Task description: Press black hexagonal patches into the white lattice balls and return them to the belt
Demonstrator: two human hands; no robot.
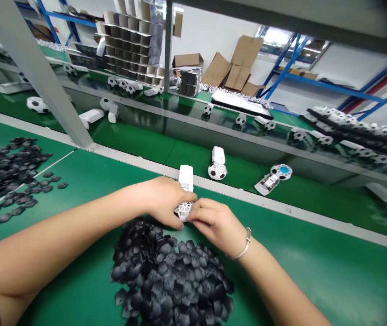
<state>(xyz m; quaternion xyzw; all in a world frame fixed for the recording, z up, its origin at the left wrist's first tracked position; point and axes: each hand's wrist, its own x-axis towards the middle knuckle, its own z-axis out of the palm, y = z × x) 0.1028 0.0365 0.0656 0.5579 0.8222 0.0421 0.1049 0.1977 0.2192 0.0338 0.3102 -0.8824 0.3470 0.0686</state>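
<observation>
A white device with a soccer-ball-patterned round end lies on the green table in front of me, its white rectangular body pointing away. My left hand is wrapped round the ball end from the left and grips it. At the ball's right side, my right hand pinches with its fingertips against the edge; whatever sits between those fingers is hidden. Just below both hands spreads a heap of small black pentagonal pieces.
Beyond a metal rail runs a green belt carrying a similar soccer-ball device and one with a blue disc. More black pieces lie at left. A grey post rises at left. Cardboard boxes stand behind.
</observation>
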